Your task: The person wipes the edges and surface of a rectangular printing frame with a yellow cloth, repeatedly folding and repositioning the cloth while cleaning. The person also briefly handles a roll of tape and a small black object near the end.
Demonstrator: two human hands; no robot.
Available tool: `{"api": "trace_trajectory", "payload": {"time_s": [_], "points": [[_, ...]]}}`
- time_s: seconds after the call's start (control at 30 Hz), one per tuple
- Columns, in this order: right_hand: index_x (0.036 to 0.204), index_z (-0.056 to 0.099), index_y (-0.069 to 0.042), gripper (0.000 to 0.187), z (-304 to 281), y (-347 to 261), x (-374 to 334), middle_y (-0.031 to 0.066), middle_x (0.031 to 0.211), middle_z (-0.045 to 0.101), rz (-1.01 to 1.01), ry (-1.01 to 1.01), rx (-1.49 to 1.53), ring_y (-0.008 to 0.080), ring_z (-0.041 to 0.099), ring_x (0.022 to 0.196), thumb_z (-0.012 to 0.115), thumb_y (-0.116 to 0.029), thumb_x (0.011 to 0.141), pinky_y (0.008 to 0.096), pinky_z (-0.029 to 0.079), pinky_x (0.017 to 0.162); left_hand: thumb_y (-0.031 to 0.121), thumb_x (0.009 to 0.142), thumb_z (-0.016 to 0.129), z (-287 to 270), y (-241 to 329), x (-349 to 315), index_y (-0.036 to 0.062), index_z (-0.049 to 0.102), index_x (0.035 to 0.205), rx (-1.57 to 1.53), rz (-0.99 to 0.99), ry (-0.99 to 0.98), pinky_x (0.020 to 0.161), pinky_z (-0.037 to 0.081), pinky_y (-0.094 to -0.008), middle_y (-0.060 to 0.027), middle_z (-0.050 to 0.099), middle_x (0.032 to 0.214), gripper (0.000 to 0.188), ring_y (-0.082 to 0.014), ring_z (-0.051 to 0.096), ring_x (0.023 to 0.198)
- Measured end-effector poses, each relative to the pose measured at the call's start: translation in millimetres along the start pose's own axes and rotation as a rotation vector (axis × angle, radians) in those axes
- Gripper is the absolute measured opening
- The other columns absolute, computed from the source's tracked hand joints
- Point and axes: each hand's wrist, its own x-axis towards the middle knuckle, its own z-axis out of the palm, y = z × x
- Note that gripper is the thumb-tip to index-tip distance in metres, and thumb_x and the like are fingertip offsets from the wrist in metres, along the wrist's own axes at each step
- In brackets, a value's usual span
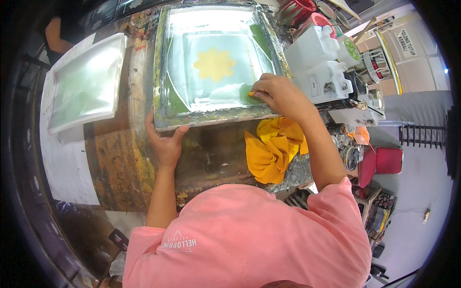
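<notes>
A silk-screen printing frame (pixel 218 121) lies on the worktable, its pale mesh showing a yellow flower shape (pixel 214 64) in the middle and green patches at the corners. My left hand (pixel 165 144) grips the frame's near left corner, thumb along the near edge and fingers at the side. Over the near right part of the mesh, my right hand (pixel 278 93) pinches a small orange piece of cloth (pixel 252 94) against the surface, on a green patch. Most of that cloth is hidden by the fingers. A crumpled orange-yellow cloth (pixel 276 151) rests on the table below my right forearm.
To the left, a stack of clear plastic sheets (pixel 86 84) lies on white paper (pixel 67 163). White plastic jugs (pixel 314 81), paint tins (pixel 295 12) and tubs crowd the right side, close to the frame. A red chair (pixel 388 160) stands farther right. Another person's arm (pixel 57 36) shows at far left.
</notes>
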Motion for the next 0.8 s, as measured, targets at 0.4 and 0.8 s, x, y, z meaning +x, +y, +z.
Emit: {"api": "trace_trajectory", "payload": {"time_s": [0.4,0.8], "points": [[0.092,0.072,0.000,0.012,1,10,16,0.0161,0.088,0.067,-0.055,-0.011,0.070,0.0340,0.064,0.081,0.068,-0.008,0.084,0.0398,0.051,0.072,0.033,0.071,0.090,-1,-2,-1,-0.0001,0.034,0.143,-0.003,0.032,-0.007,0.107,0.041,-0.0369,-0.0128,0.046,0.135,0.097,-0.0233,0.049,0.124],[0.092,0.071,0.001,0.016,1,11,13,0.0166,0.088,0.068,-0.131,-0.062,0.107,0.0349,0.065,0.081,0.070,-0.013,0.083,0.0400,0.052,0.073,0.031,0.071,0.091,-1,1,-4,0.0000,0.035,0.143,0.012,0.028,0.011,0.106,0.041,-0.0364,-0.0121,0.046,0.134,0.096,-0.0233,0.050,0.123]]}}
